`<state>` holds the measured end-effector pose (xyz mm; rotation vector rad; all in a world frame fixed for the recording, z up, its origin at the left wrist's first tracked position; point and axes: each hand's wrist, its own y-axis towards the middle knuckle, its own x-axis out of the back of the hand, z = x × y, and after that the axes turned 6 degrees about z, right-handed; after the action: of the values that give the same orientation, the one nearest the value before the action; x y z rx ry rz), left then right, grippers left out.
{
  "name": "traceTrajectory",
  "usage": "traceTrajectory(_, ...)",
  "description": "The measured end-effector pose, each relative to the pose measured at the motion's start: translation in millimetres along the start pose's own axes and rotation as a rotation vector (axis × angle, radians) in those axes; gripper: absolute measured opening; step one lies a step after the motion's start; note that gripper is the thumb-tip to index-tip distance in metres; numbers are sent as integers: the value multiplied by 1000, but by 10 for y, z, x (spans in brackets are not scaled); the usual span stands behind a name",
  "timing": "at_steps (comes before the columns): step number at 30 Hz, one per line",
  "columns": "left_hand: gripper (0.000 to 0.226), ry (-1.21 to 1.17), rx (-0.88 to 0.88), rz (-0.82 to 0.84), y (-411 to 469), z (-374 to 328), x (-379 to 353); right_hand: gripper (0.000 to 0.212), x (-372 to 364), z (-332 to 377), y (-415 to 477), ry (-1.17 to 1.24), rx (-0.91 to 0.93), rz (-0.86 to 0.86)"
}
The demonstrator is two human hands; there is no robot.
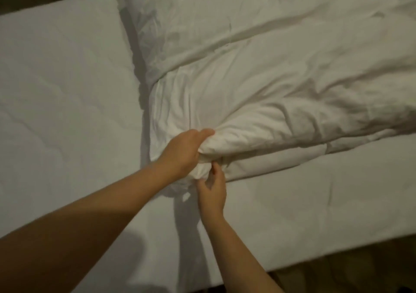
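Blanket (258, 67), big, white and puffy, spread over the right side of the bed (67, 90), full of wrinkles. Near corner (216, 149) of the blanket bunched up into a fat lump, close to the front edge of the bed. Left hand (182, 153) wrapped tight round that lump from the left side, fingers (206, 132) curled over the top of it. Right hand (211, 191) just below the lump and touching it, fingertips pinching a small fold of the white cloth at the bottom. Both hands very close together, lump squeezed between them. Hard to tell if the two hands touch each other. Rest of the blanket stretching up and off to the right, away from the hands. Flat white bed on the left, smooth, with soft stitched lines. Both bare arms reaching in from the bottom, left arm long and slanted, right arm shorter. Dark floor (360, 270) past the bed edge, bottom right.
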<state>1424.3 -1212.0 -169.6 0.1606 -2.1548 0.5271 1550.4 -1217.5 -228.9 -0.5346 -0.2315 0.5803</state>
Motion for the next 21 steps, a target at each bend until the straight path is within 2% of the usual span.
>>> traceTrajectory(2, 54, -13, 18, 1, 15, -50, 133, 62, -39, 211, 185, 48, -31, 141)
traceTrajectory(5, 57, -9, 42, -16, -39, -143, 221, 60, -284, 250, 54, -106, -71, 375)
traceTrajectory(6, 56, 0, 52, 25, -66, -158, 199, 66, -405, 144, -130, -126, -125, 524)
traceTrajectory(8, 52, 64, 80, 151, -115, -156, 103, 84, -618, -215, -560, -349, -225, 834)
traceTrajectory(9, 51, 127, 92, 193, -144, -147, 48, 80, -661, -443, -738, -424, -243, 871)
traceTrajectory(10, 52, 190, 101, 198, -163, -147, 25, 67, -612, -603, -844, -390, -182, 761)
traceTrajectory(12, 58, 309, 102, 113, -158, -150, 40, 34, -382, -653, -767, -254, -130, 314)
traceTrajectory(13, 64, 365, 87, 71, -147, -155, 41, 25, -245, -547, -636, -276, -123, 69)
traceTrajectory(14, 71, 405, 68, 45, -141, -175, 36, 21, -97, -443, -461, -196, -123, -128)
traceTrajectory(15, 77, 425, 49, 31, -136, -206, 9, 22, 62, -305, -260, -54, -119, -228)
traceTrajectory(16, 83, 434, 37, 32, -134, -252, -25, 25, 206, -167, -23, 105, -91, -245)
traceTrajectory(18, 87, 449, 37, 65, -115, -347, -123, 37, 304, 63, 276, 371, -19, -99)
traceTrajectory(20, 81, 359, 81, 75, -41, -373, -168, 45, 49, 85, 343, 455, -61, 86)
traceTrajectory(21, 78, 244, 113, 74, 12, -383, -150, 43, -128, 66, 268, 531, -150, 232)
